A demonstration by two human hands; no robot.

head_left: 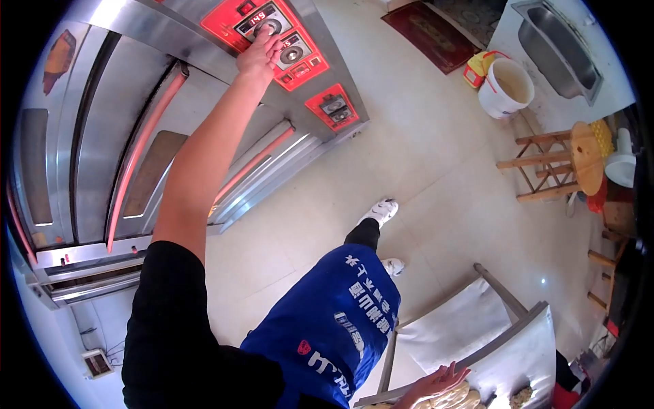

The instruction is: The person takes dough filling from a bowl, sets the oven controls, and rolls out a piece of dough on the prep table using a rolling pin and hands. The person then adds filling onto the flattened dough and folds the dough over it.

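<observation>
My left hand [261, 56] reaches out to the red control panel [228, 20] of a steel oven. Its fingers are closed on the upper round knob [272, 28], beside a lit red digital display [257, 20]. A second knob [291, 54] sits just below, close to my knuckles. At the bottom right, my right hand [436, 383] hovers by a metal table [524, 354] with its fingers stretched out, holding nothing. Pale, rounded dough-like pieces [455, 398] lie right beneath it, partly cut off by the frame edge.
Pink-red handles [146, 150] run along the oven doors. Across the tiled floor [436, 157] are a white bucket [505, 88], a steel sink [560, 51] and a wooden stool [579, 160]. A dark red mat [430, 34] lies at the top. The metal table has a lower shelf [453, 327].
</observation>
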